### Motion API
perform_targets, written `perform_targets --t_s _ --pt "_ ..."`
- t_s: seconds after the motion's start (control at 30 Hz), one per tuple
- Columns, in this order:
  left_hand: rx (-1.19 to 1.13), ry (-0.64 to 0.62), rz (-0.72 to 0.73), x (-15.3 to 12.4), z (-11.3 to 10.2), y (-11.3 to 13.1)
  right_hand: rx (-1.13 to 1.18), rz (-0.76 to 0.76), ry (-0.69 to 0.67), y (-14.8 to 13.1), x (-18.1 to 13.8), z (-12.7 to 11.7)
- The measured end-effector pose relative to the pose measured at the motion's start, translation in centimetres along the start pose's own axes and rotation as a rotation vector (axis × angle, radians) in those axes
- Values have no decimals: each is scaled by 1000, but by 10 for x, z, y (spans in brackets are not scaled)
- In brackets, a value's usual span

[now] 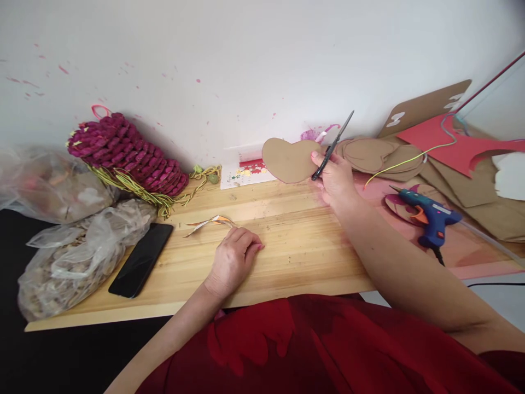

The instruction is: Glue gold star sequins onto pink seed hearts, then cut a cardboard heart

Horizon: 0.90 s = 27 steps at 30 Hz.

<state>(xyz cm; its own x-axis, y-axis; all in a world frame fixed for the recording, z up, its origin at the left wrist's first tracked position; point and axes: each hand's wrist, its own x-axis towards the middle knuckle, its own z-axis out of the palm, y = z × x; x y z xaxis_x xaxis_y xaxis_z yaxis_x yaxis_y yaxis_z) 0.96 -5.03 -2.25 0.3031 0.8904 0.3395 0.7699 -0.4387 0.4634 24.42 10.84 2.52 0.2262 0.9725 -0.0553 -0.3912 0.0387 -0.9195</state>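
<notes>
My right hand (pixel 338 178) is raised over the back of the table, closed on a heart-shaped cardboard piece (pixel 287 158) and dark scissors (pixel 335 143). The scissors' tip points up and right. Resting near the table's front edge, my left hand (pixel 233 257) has its fingers curled in, and what they may hold is hidden. Just behind its knuckles lie thin, curling cut strips (pixel 209 221); whether they touch the hand I cannot tell. Several rounded cardboard pieces (pixel 369 153) are piled right of my right hand.
A blue glue gun (pixel 435 216) lies at the right, near red paper (pixel 447 142). At the left are a black phone (pixel 141 260), clear plastic bags (pixel 82 257) and a magenta yarn piece (pixel 127 150). A card with stars (pixel 250 168) is by the wall.
</notes>
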Motion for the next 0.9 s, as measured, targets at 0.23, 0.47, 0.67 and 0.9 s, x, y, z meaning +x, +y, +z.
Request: perform_targets --t_s 0.23,0.47,0.67,0.9 --pt "115 -50 -15 2 2 2 -6 6 5 2 2 -2" --pt "-50 -7 -34 0 -2 -1 -7 21 12 -2 -2 1" --pt "-69 17 -23 1 -1 1 -4 17 10 -1 -2 1" --pt "90 -48 -10 5 2 3 -2 10 0 1 -1 -1"
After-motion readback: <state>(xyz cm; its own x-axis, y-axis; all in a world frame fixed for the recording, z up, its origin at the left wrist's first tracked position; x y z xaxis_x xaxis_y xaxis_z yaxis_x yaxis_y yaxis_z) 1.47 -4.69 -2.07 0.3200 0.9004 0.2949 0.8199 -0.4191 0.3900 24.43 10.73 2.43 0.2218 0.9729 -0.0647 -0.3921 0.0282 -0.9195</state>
